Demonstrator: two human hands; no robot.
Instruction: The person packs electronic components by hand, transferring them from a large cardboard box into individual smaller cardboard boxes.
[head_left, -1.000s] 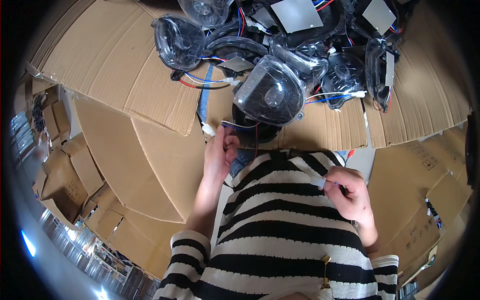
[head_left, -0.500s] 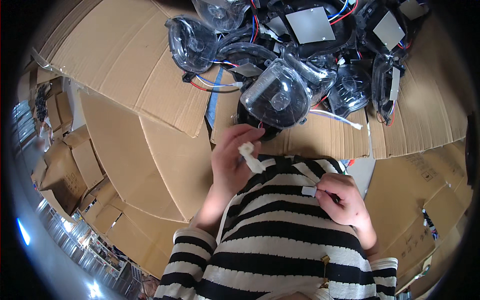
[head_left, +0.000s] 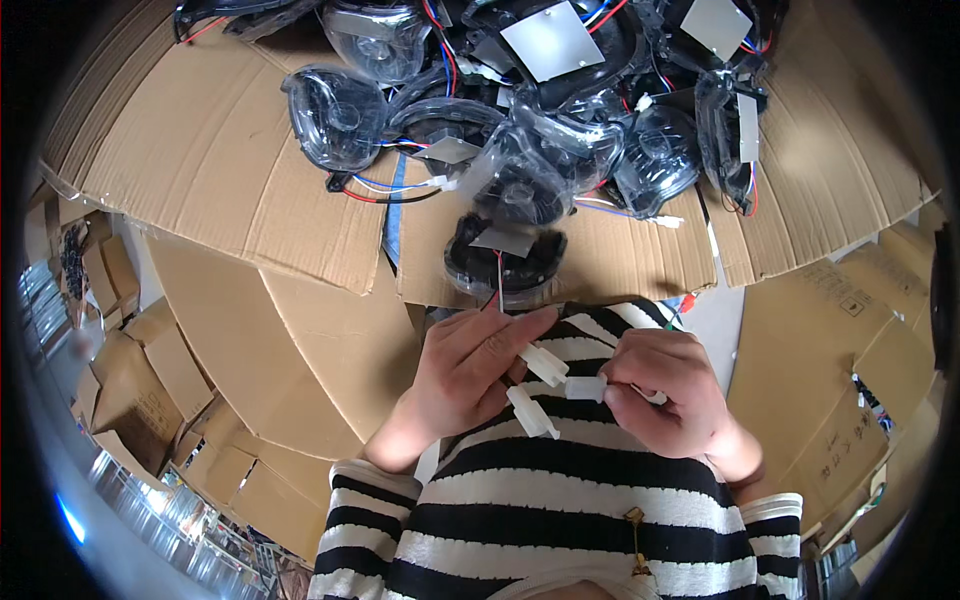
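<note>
My left hand (head_left: 455, 375) is closed around a white plastic connector (head_left: 545, 364) that sticks out past its fingertips. Just below the fingers a second white connector (head_left: 532, 412) shows; how it is held is partly hidden. Thin wires run from that hand up to a black lamp unit (head_left: 503, 265) with a grey plate, at the near cardboard edge. My right hand (head_left: 668, 390) pinches a smaller white connector (head_left: 584, 388) between thumb and forefinger. Its tip points left and is very close to the upper connector; whether they touch I cannot tell.
Clear-fronted lamps (head_left: 340, 115) with loose red, blue and white wires are heaped on the cardboard sheet (head_left: 200, 165) ahead. A flat grey plate (head_left: 553, 42) lies among them. Cardboard boxes (head_left: 130, 355) stand at the left, and a large carton (head_left: 820, 370) at the right.
Both hands have come together before my body, and the left has turned so two connectors show. The heap of lamps sits further left and higher in view; the near lamp unit is now more exposed.
</note>
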